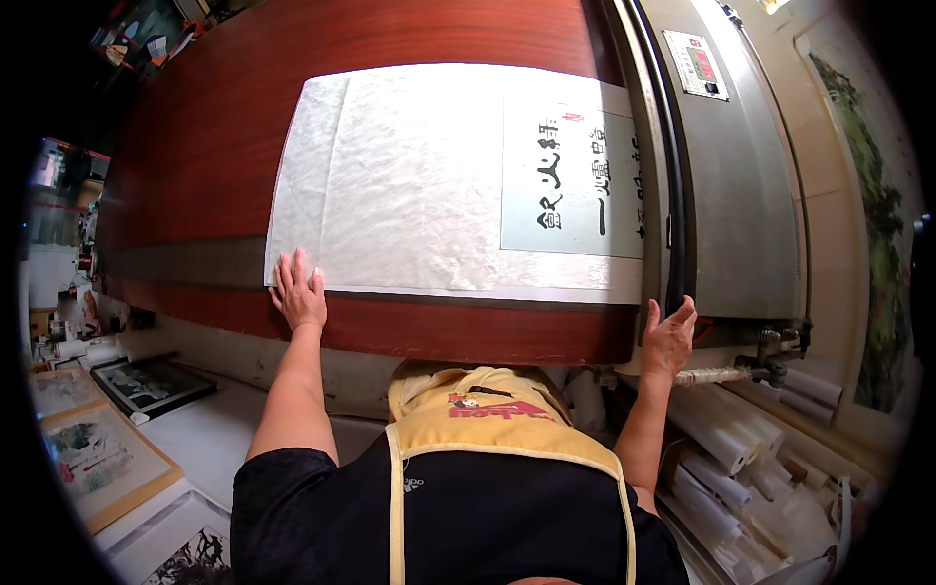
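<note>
Now left hand (297, 292) flat on paper sheet (409, 175) — fingers spread.

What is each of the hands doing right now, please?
Left hand: open, flat on the white textured paper sheet.
Right hand: open, fingers against the grey metal press machine edge, holding nothing.

Glossy reddish wood table (409, 331), crinkled white paper sheet (409, 175), matt grey metal machine (741, 195)

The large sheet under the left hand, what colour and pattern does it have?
The large crinkled paper sheet is white with a faint wrinkled texture; the head view shows it best.
</note>
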A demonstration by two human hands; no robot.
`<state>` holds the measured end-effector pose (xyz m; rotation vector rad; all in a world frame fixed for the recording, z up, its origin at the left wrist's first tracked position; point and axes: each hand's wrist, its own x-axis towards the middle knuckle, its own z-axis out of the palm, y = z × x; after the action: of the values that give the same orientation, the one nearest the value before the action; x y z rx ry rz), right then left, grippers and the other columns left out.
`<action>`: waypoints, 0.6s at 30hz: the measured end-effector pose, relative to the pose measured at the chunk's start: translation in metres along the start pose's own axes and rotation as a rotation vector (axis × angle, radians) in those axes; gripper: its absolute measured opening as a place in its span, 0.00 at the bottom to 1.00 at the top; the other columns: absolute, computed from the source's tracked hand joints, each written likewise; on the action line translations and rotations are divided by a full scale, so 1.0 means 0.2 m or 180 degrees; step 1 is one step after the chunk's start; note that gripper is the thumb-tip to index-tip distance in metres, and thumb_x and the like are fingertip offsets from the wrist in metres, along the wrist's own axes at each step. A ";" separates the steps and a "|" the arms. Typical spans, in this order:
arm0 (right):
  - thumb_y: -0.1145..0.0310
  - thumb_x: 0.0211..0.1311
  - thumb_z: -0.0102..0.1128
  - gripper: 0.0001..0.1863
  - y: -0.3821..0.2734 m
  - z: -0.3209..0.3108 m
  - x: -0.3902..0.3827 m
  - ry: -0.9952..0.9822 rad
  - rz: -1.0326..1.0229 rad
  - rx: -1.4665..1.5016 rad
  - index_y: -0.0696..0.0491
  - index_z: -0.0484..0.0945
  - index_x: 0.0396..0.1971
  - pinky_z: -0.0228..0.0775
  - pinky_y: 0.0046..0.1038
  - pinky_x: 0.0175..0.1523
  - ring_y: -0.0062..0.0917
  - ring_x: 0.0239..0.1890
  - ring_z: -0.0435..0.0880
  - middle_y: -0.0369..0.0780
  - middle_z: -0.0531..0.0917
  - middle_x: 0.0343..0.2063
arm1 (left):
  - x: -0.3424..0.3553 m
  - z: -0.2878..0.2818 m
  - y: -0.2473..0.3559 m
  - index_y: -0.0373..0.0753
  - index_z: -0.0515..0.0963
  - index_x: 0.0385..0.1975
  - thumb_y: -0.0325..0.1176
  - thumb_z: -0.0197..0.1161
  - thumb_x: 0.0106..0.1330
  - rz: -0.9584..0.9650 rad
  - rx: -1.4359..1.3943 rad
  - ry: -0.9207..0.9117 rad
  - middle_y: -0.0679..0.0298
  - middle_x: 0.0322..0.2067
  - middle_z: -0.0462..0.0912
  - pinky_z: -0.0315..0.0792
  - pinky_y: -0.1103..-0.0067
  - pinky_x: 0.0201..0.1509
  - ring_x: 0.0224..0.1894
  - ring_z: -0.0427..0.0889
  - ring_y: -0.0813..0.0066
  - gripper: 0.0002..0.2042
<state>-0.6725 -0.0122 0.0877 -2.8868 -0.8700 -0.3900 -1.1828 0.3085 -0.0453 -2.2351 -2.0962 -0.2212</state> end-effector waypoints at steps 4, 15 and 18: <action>0.49 0.68 0.60 0.31 0.02 0.02 0.00 0.0009 -0.0029 0.0017 0.54 0.62 0.59 0.76 0.43 0.52 0.47 0.50 0.79 0.49 0.76 0.48 | 0.00 -0.01 0.01 0.64 0.58 0.74 0.50 0.52 0.73 -0.0026 0.0046 -0.0043 0.66 0.75 0.55 0.46 0.50 0.76 0.76 0.53 0.62 0.29; 0.48 0.67 0.60 0.32 0.03 0.02 0.00 0.0099 -0.0146 -0.0107 0.54 0.63 0.59 0.77 0.42 0.50 0.46 0.49 0.80 0.49 0.76 0.47 | 0.00 0.00 0.01 0.65 0.58 0.73 0.51 0.52 0.73 -0.0032 0.0077 0.0000 0.67 0.75 0.55 0.46 0.50 0.76 0.76 0.53 0.62 0.29; 0.47 0.68 0.60 0.32 0.02 0.02 0.00 0.0054 -0.0102 -0.0159 0.54 0.63 0.59 0.77 0.42 0.50 0.46 0.49 0.80 0.48 0.76 0.47 | 0.00 0.00 0.01 0.66 0.58 0.73 0.51 0.52 0.73 -0.0023 0.0074 0.0007 0.68 0.75 0.55 0.47 0.49 0.75 0.76 0.53 0.62 0.28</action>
<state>-0.6698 -0.0158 0.0833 -2.9135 -0.9177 -0.4450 -1.1807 0.3085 -0.0444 -2.2140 -2.0950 -0.1985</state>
